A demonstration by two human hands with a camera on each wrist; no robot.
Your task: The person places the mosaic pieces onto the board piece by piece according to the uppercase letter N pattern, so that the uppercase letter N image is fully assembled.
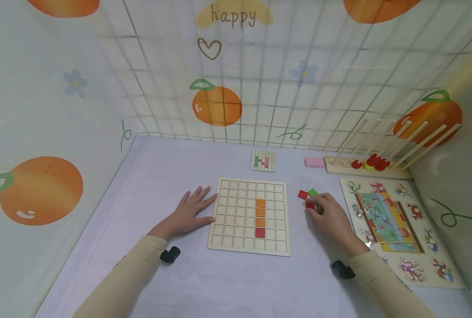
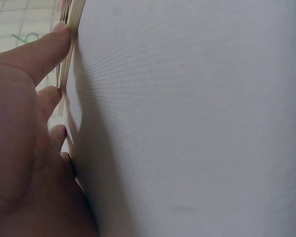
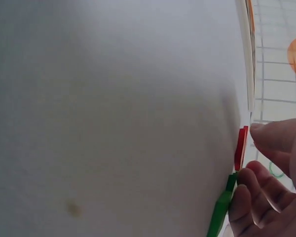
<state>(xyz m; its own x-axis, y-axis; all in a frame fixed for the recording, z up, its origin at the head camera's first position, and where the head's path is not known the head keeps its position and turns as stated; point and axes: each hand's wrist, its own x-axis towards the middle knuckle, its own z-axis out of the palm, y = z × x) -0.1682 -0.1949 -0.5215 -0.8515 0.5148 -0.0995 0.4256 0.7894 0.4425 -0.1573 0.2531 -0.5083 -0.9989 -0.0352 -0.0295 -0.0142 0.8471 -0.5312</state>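
A square wooden grid board (image 1: 232, 212) lies on the table, with several orange tiles (image 1: 260, 212) and a red tile (image 1: 260, 232) in one column. My left hand (image 1: 189, 212) lies spread at the board's left side, thumb and index fingertip against its edge. To the right of the board, my right hand (image 1: 331, 218) pinches a small red tile (image 1: 310, 205) between thumb and fingertips. Just beyond are another red tile (image 1: 302, 194) and a green tile (image 1: 313, 192). In the right wrist view, green pieces (image 3: 219, 212) lie close beside the curled fingers.
A small patterned grid card (image 1: 263, 160) lies behind the board. Farther right are a pink block (image 1: 314, 162) and a wooden peg rack (image 1: 367, 168) holding several red and yellow beads. An animal picture puzzle board (image 1: 403, 234) lies beside the right forearm.
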